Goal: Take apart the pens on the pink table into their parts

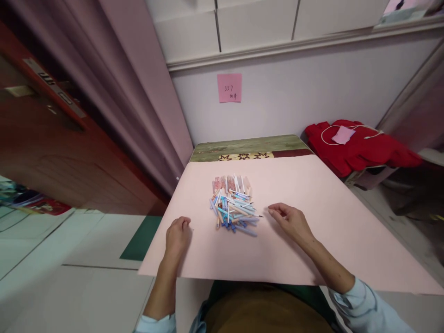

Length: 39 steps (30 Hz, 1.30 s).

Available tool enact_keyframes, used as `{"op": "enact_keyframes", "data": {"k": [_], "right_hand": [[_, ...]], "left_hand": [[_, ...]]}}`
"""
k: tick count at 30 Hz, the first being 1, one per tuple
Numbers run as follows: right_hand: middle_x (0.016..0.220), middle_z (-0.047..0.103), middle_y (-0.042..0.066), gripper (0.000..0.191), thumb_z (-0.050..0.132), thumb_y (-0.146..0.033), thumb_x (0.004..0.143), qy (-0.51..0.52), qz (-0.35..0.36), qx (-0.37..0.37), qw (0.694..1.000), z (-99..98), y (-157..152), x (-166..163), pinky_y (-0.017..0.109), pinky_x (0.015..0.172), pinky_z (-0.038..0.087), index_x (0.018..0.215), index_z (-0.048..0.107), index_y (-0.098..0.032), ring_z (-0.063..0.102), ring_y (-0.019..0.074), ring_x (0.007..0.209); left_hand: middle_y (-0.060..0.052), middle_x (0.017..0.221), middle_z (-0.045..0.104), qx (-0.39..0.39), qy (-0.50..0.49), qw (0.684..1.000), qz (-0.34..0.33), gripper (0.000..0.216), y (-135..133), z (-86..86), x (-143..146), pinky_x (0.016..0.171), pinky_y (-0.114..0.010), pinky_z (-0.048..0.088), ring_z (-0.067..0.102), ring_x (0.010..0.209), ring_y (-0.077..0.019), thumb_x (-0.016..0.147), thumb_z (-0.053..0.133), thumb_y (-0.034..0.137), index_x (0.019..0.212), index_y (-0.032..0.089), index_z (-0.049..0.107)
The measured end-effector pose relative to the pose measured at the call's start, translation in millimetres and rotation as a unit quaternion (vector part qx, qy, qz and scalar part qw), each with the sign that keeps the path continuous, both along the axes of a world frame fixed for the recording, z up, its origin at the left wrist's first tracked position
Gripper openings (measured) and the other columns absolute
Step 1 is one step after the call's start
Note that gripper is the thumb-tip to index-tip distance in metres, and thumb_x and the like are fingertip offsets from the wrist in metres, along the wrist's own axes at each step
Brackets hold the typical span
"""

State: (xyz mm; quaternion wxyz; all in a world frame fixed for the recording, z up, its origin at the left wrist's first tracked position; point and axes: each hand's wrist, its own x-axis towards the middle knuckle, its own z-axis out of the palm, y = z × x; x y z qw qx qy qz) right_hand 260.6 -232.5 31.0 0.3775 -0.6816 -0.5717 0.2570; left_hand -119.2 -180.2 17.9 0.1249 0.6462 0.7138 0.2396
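Note:
A heap of several pens (233, 205), blue, white and orange, lies in the middle of a pale pink sheet (312, 194) that covers a small table. My left hand (178, 235) rests on the sheet left of the heap, fingers curled under, and nothing shows in it. My right hand (290, 222) rests on the sheet just right of the heap, fingers loosely bent with their tips close to the pen points; it holds nothing that I can see.
A green patterned cloth (246, 147) shows at the table's far edge against the wall. A pink sticky note (229, 87) is on the wall. A red garment (357, 147) lies on a box at the right. A wooden door (45, 138) and curtain stand left.

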Motion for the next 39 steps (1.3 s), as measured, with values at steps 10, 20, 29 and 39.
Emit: {"op": "enact_keyframes", "data": {"k": [10,20,29,39], "right_hand": [[0.081,0.075,0.003,0.03,0.056,-0.046,0.083,0.032,0.003,-0.027,0.999,-5.9,-5.0,-1.4,0.031,0.065,0.048,0.092,0.075,-0.024,0.065,0.0206,0.069],[0.074,0.072,0.002,0.029,0.055,-0.044,0.083,0.033,0.005,-0.031,0.999,-11.7,-5.9,-3.8,0.03,0.061,0.047,0.09,0.075,-0.025,0.063,0.0199,0.065],[0.075,0.072,0.001,0.028,0.055,-0.044,0.084,0.024,0.008,-0.029,0.999,-5.5,-11.5,-1.2,0.03,0.062,0.046,0.091,0.075,-0.025,0.062,0.0189,0.064],[0.065,0.066,0.0,0.027,0.055,-0.041,0.084,0.056,0.034,-0.016,0.998,-5.1,2.6,-18.1,0.027,0.061,0.042,0.088,0.074,-0.022,0.057,0.0172,0.061]], "left_hand": [[-0.003,0.082,0.063,-0.067,-0.002,0.989,-0.134,0.009,2.3,16.7,-9.5,0.073,-0.03,0.045,0.059,0.075,-0.0187,0.071,0.054,0.022,0.072,0.022,0.063],[-0.004,0.081,0.059,-0.036,0.062,0.977,-0.199,0.013,20.4,29.7,27.9,0.073,-0.03,0.042,0.056,0.08,-0.0201,0.081,0.046,0.016,0.074,0.022,0.056],[-0.005,0.088,0.06,0.012,0.042,0.97,-0.239,0.018,62.2,27.0,126.2,0.074,-0.029,0.042,0.058,0.086,-0.0191,0.086,0.047,0.015,0.079,0.021,0.063],[-0.004,0.085,0.064,0.09,-0.053,0.969,-0.225,0.013,51.4,36.0,130.6,0.074,-0.029,0.045,0.06,0.081,-0.0178,0.083,0.056,0.02,0.078,0.021,0.068]]}}
